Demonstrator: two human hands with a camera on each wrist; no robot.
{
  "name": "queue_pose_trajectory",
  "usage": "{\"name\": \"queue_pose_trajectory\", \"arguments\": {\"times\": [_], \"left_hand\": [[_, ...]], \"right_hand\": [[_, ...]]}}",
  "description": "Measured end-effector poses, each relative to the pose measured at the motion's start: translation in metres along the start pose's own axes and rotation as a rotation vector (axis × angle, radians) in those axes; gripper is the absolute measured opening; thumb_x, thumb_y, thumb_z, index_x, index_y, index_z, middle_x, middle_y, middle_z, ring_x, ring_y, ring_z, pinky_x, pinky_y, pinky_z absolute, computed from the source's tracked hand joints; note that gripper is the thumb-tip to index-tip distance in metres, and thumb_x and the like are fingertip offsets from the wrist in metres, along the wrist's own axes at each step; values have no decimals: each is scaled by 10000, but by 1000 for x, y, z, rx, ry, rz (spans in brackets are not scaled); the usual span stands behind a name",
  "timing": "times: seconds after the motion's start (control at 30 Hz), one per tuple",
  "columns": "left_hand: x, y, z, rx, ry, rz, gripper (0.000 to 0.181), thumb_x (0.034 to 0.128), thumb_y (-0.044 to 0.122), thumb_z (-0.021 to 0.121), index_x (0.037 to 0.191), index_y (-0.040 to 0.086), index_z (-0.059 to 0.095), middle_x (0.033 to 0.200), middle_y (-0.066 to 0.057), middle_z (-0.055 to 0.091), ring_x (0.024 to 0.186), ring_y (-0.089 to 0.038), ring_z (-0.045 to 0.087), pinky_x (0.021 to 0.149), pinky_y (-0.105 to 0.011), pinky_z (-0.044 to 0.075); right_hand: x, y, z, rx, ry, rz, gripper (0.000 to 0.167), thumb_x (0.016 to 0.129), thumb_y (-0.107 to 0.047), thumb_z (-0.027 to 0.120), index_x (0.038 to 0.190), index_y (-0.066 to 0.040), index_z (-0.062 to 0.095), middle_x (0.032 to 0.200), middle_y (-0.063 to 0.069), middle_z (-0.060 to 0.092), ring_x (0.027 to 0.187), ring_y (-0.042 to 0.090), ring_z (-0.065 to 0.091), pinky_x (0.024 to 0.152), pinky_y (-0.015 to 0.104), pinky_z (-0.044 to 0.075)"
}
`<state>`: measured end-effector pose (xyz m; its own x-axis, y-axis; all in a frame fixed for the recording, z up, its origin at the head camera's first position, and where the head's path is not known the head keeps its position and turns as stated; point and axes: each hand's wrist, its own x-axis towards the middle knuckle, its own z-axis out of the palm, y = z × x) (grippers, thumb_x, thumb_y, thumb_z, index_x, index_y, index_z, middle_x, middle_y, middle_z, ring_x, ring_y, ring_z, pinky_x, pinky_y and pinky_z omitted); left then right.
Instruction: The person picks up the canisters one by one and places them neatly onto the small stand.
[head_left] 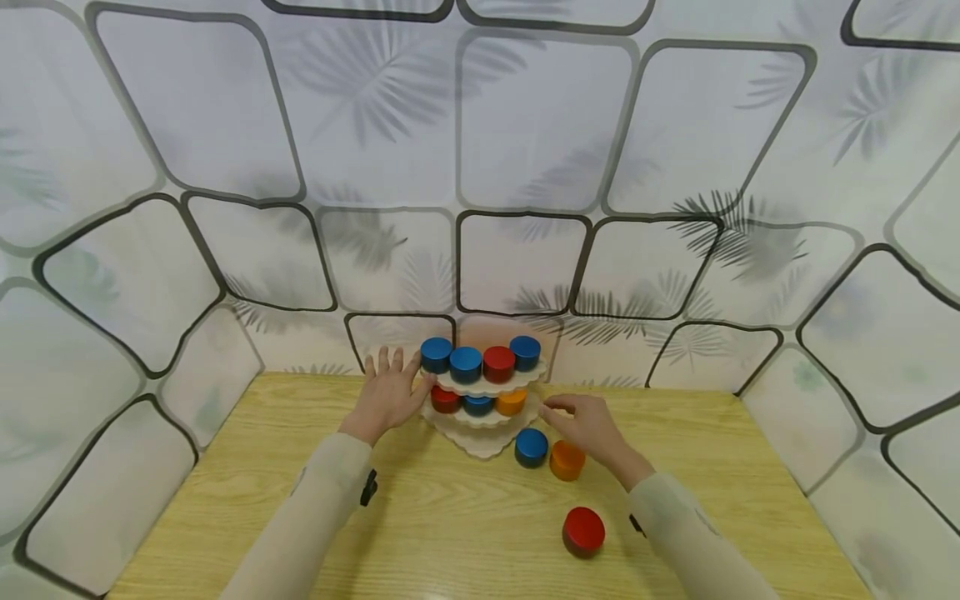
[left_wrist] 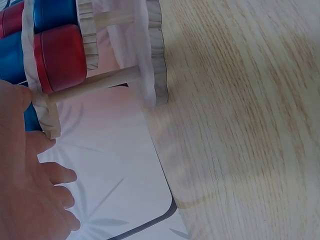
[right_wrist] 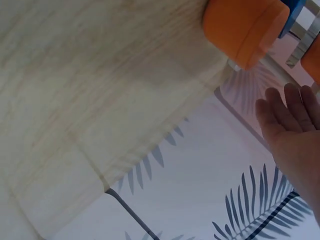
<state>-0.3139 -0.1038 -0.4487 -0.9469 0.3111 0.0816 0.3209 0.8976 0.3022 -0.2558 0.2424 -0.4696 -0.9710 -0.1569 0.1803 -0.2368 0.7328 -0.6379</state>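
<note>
A tiered stand (head_left: 483, 446) with scalloped pale wooden shelves stands at the back of the table. On its top shelf sit three blue round tins (head_left: 466, 365) and a red tin (head_left: 498, 364). The shelf beneath bears another red tin (head_left: 446, 400), a blue tin (head_left: 477, 406) and an orange tin (head_left: 512, 402). My left hand (head_left: 388, 394) is spread at the stand's left side, its thumb at the top shelf's edge (left_wrist: 49, 117). My right hand (head_left: 585, 427), holding nothing visible, is beside the stand's right side with fingers slightly bent.
In front of the stand's right side, a blue tin (head_left: 531, 448) and an orange tin (head_left: 567, 461) stand on the wooden table (head_left: 450, 533). Nearer the front is a red tin (head_left: 583, 532). Patterned cloth walls (head_left: 525, 125) rise behind and at both sides.
</note>
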Motion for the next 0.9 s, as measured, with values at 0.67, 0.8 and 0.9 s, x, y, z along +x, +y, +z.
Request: {"name": "queue_pose_trajectory", "arguments": {"times": [0.67,0.8,0.9], "left_hand": [[-2,5,-4,-16,-21,-22,709,1128,536,341,1670,81,296,1694,-336,225,1590,-574,50,1256,-760,29],[-1,5,-4,-28,-28,-28,732,1121,559,334,1670,77,293,1701,-326,216,1593,-568,42,1256,-758,20],[-1,4,-4,-28,-31,-31,741,1118,566,332,1668,72,296,1704,-322,210,1594,-568,44,1257,-758,20]], "right_hand": [[-16,21,16,134,-219,27,644,883,-366,869,1392,-27,667,1370,151,704,1253,342,660,1077,539,539],[-17,24,18,128,-241,36,647,867,-349,885,1388,-33,670,1355,134,711,1255,327,660,1099,545,522],[-16,26,20,117,-252,23,643,868,-325,884,1385,-11,665,1346,152,712,1243,338,666,1096,559,520]]}}
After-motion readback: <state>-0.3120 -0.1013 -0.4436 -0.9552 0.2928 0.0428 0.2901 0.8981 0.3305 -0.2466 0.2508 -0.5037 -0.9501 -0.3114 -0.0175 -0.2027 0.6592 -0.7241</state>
